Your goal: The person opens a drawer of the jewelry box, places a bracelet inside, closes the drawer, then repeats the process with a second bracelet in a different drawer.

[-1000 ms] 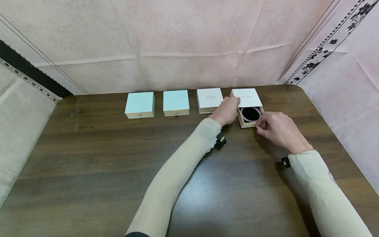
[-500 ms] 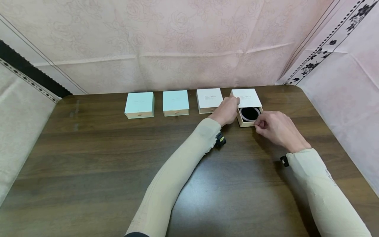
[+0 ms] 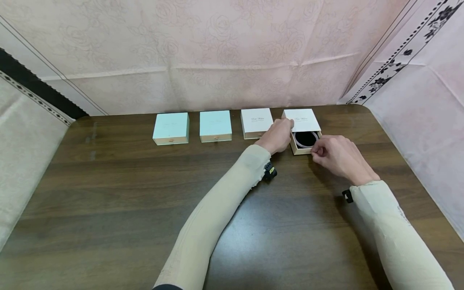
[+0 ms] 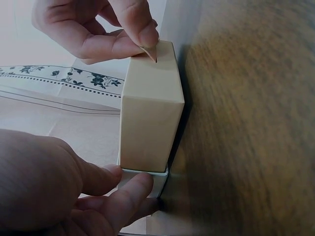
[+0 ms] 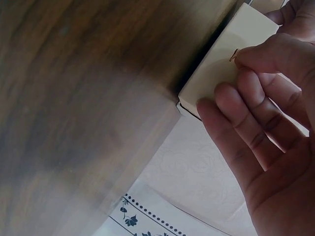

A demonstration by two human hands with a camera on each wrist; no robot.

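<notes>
At the right end of a row of boxes, a white drawer box has its cream drawer pulled partly out toward me. Inside the drawer lies a round black thing with a pale rim; its kind is unclear. My left hand holds the box's outer sleeve, fingertips at its front edge. With thumb and finger, my right hand pinches the small ribbon pull tab on the drawer front. In the right wrist view, the other fingers lie along the drawer front.
To the left stand another white box and two mint-green boxes, all with their drawers in. The brown wooden table extends toward me. Pale floral cloth hangs behind and at both sides.
The drawer has slid slightly back into its sleeve, and my right hand has shifted a little forward and left with it. My left hand has stayed in place.
</notes>
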